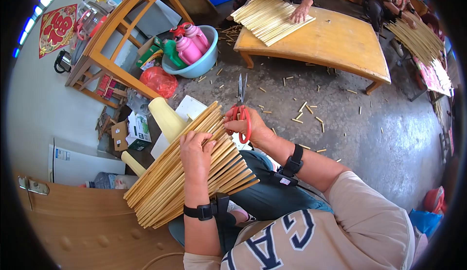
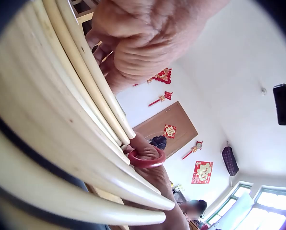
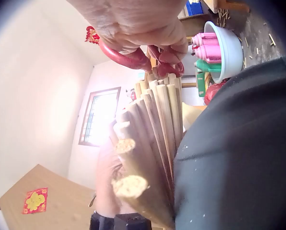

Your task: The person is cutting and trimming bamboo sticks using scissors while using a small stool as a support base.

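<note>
A mat of pale yellow stalks laid side by side leans across the person's lap, the cut stalk ends showing large in the right wrist view. The left hand grips the stalks near the mat's upper part, fingers curled over them. Just beyond, at the mat's upper right edge, the right hand holds red-handled scissors, blades pointing up and away from the stalks. In the left wrist view a red handle loop circles part of the right hand, close to the stalk tips.
A low wooden table stands ahead, where another person works a similar mat. A third person sits at far right with more stalks. Short cut pieces litter the floor. A blue basin with pink flasks stands left, beside a wooden frame.
</note>
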`<move>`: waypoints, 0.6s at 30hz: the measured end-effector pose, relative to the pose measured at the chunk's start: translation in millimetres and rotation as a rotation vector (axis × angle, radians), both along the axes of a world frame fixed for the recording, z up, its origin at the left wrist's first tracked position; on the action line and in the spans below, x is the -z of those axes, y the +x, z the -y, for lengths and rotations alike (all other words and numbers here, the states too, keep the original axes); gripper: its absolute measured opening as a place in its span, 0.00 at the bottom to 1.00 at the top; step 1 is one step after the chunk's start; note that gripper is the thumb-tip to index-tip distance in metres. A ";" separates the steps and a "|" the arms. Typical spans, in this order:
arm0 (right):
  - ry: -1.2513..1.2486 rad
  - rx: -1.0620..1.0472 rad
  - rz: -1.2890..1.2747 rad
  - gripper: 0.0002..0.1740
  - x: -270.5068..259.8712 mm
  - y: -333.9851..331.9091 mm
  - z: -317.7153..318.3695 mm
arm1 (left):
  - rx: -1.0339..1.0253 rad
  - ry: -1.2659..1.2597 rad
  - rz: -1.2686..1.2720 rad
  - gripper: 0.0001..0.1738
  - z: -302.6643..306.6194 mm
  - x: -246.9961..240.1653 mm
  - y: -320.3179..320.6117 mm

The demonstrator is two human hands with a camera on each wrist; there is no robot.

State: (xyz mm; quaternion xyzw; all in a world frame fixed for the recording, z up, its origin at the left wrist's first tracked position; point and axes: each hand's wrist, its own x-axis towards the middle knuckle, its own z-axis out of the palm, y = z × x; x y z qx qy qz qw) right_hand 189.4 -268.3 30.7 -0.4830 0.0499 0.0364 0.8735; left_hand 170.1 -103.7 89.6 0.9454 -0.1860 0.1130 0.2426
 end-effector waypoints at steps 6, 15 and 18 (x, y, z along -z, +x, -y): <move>0.098 0.011 0.049 0.15 -4.4 -4.0 0.8 | 0.008 -0.021 0.016 0.09 -2.2 5.2 1.3; -0.470 -0.028 0.039 0.25 2.4 -32.6 32.1 | -0.074 -0.129 0.039 0.07 -3.3 2.1 -0.3; -0.871 -0.175 0.193 0.38 1.2 -51.9 38.1 | -0.072 -0.178 0.026 0.08 -2.4 0.2 -1.3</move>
